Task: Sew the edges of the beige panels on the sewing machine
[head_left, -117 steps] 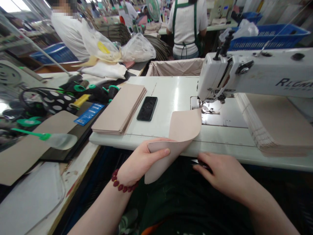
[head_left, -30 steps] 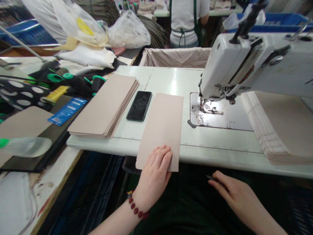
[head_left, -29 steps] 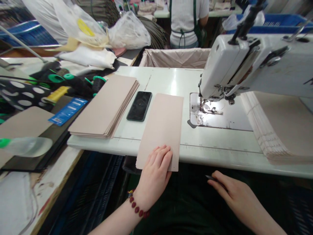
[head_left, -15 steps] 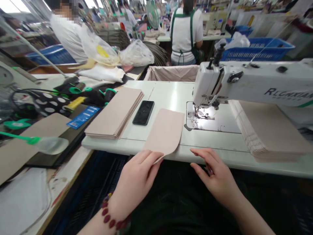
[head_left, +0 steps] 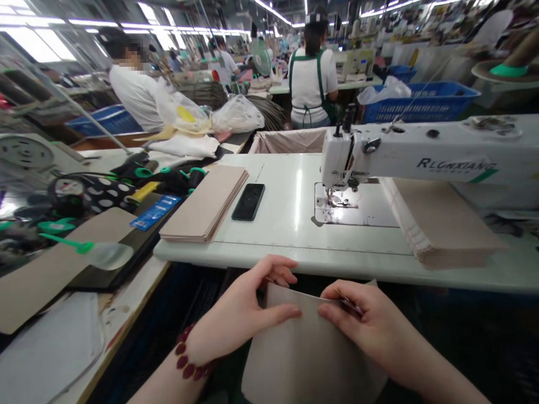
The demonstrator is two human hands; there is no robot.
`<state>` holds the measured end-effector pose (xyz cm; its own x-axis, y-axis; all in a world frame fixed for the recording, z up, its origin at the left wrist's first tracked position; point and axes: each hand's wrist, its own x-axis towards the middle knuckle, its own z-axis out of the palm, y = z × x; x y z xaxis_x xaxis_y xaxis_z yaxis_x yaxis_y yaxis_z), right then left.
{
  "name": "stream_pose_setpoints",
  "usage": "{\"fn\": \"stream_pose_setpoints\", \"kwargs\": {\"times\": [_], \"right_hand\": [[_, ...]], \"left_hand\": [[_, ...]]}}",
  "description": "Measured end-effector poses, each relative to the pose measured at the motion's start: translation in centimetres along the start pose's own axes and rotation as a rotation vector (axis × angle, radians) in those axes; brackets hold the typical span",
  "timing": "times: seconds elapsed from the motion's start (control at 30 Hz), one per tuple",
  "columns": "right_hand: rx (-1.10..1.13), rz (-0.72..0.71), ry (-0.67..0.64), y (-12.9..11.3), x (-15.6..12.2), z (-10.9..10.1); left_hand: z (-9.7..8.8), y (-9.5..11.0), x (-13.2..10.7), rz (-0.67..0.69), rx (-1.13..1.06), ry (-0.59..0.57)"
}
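head camera: the front edge of the white sewing table (head_left: 295,252) runs just beyond both hands, with open room below it over the lap. a soft beige leather panel (head_left: 307,350) hangs there between the hands, below that edge. the left hand (head_left: 240,314) is half closed, gripping the panel's top edge; the right hand (head_left: 362,320) pinches the same edge just beside it, a small dark tool (head_left: 349,306) caught in its fingers. a stack of beige panels (head_left: 204,205) lies on the table, well apart from the hands.
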<state>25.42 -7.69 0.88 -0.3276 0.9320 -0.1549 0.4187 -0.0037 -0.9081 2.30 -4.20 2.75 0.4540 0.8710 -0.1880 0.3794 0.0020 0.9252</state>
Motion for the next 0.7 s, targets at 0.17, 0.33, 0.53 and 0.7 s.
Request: {"fn": "stream_pose_setpoints", "kwargs": {"times": [0.17, 0.33, 0.53, 0.7], "right_hand": [[0.002, 0.045, 0.001, 2.0, -1.4, -0.1], [-0.366, -0.119, 0.213, 3.7, -3.0, -0.5], [-0.716, -0.266, 0.285, 4.0, -3.1, 0.5], [-0.715, -0.275, 0.281, 3.8, -2.6, 1.0]], "left_hand": [[1.6, -0.3, 1.8, -0.139, -0.042, -0.355], [2.7, -2.1, 2.8, -0.293, -0.249, -0.419], [3.1, -2.3, 3.4, -0.284, -0.231, -0.432], [3.2, -2.0, 3.4, -0.276, -0.209, -0.43]]}}
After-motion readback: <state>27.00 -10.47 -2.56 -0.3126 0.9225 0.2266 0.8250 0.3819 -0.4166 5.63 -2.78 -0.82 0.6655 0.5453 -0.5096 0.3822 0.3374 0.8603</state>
